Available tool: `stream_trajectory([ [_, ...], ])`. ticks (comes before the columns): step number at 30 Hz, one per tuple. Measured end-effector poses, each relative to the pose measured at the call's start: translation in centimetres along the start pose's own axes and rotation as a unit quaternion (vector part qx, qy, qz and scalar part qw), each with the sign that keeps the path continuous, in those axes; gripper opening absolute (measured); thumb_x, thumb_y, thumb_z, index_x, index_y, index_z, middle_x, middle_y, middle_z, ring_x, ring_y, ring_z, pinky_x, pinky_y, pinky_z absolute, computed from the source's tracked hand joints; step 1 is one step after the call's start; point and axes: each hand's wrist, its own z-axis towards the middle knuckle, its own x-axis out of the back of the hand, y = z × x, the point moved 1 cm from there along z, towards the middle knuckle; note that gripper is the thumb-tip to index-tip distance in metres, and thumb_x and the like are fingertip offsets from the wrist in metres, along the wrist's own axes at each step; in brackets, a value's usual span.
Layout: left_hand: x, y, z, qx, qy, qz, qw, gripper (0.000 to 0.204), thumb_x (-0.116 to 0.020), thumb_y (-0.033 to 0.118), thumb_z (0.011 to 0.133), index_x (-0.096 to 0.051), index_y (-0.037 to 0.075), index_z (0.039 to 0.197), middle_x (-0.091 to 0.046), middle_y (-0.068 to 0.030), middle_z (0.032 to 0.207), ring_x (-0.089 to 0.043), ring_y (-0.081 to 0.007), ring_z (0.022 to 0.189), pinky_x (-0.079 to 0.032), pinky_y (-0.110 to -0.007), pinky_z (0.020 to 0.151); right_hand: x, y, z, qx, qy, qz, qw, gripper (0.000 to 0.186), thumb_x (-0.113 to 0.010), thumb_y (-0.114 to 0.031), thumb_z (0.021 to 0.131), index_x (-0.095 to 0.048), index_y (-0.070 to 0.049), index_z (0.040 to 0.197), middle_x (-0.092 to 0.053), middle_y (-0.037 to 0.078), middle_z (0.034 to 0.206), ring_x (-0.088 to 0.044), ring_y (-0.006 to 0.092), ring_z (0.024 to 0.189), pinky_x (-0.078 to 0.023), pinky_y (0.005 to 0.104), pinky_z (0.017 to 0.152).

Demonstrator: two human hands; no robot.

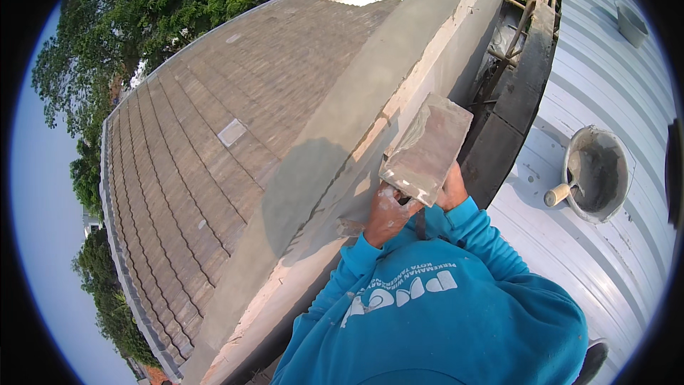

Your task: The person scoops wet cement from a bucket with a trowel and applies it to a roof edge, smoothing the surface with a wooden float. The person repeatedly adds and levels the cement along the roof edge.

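A flat rectangular board (431,146), smeared with grey mortar and resembling a plasterer's float, is held tilted in front of my chest. My left hand (388,215) closes on its lower left corner. Around the lower right edge curls my right hand (454,189), its fingers partly behind the board. Any handle on the board's far side is hidden. Just left of the board runs a wall (370,64) with smooth grey plaster and a rough, pale edge. A small brownish lump (349,227) sits by my left wrist against the wall.
On the ribbed metal roof (531,242) to the right stands a mortar bucket (627,171) with a wooden-handled trowel (558,194) in it. Another bucket (632,25) is farther off. Planks (499,142) lie beyond the wall, near poles. A tiled roof (214,114) slopes away left.
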Motion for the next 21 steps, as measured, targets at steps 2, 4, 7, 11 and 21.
stream_trajectory([
  [2, -0.3, 0.0, 0.4, -0.03, 0.016, 0.063, 0.997, 0.053, -0.08, 0.015, 0.079, -0.056, -0.005, 0.122, -0.064, -0.0147, 0.115, -0.062, -0.0201, 0.103, -0.052, -0.033, 0.09, 0.3, 0.2, 0.0, -0.004, 0.01, 0.019, 1.0, 0.049, -0.052, -0.034, 0.102, -0.048, -0.002, 0.139, -0.054, 0.011, 0.138, -0.056, 0.0259, 0.122, -0.049, 0.0403, 0.103],
  [4, -0.1, -0.2, 0.6, -0.049, 0.033, 0.133, 0.989, 0.048, -0.079, 0.012, 0.078, -0.058, -0.004, 0.118, -0.064, -0.0139, 0.113, -0.062, -0.0197, 0.102, -0.052, -0.034, 0.087, -1.2, -0.4, -0.6, -0.012, 0.039, 0.006, 0.999, 0.05, -0.052, -0.034, 0.102, -0.047, -0.001, 0.139, -0.053, 0.011, 0.139, -0.054, 0.0252, 0.125, -0.047, 0.0398, 0.104],
  [7, 0.8, -1.1, 0.6, -0.063, 0.057, 0.207, 0.975, 0.042, -0.077, 0.009, 0.078, -0.059, -0.003, 0.114, -0.065, -0.0124, 0.109, -0.062, -0.0199, 0.098, -0.053, -0.035, 0.083, -0.6, -0.9, -1.0, 0.013, 0.084, -0.061, 0.994, 0.051, -0.051, -0.032, 0.102, -0.043, -0.001, 0.142, -0.054, 0.011, 0.136, -0.055, 0.0242, 0.122, -0.049, 0.0383, 0.101],
  [11, 2.5, -2.9, 0.9, -0.116, 0.077, 0.241, 0.96, 0.036, -0.075, 0.009, 0.079, -0.06, -0.004, 0.109, -0.065, -0.0111, 0.102, -0.063, -0.0212, 0.092, -0.052, -0.035, 0.082, 3.1, -5.1, -5.1, 0.182, 0.151, -0.226, 0.945, 0.052, -0.052, -0.036, 0.1, -0.044, -0.003, 0.14, -0.058, 0.01, 0.125, -0.059, 0.021, 0.11, -0.05, 0.0382, 0.093],
  [21, 5.1, -2.2, 1.7, -0.087, 0.2, 0.199, 0.955, 0.033, -0.073, 0.01, 0.082, -0.063, -0.007, 0.108, -0.068, -0.014, 0.099, -0.063, -0.0232, 0.09, -0.05, -0.036, 0.081, 3.8, -12.2, -14.3, 0.392, 0.276, -0.091, 0.873, 0.063, -0.059, -0.052, 0.095, -0.04, -0.005, 0.133, -0.052, 0.015, 0.121, -0.057, 0.0275, 0.109, -0.05, 0.045, 0.094],
])
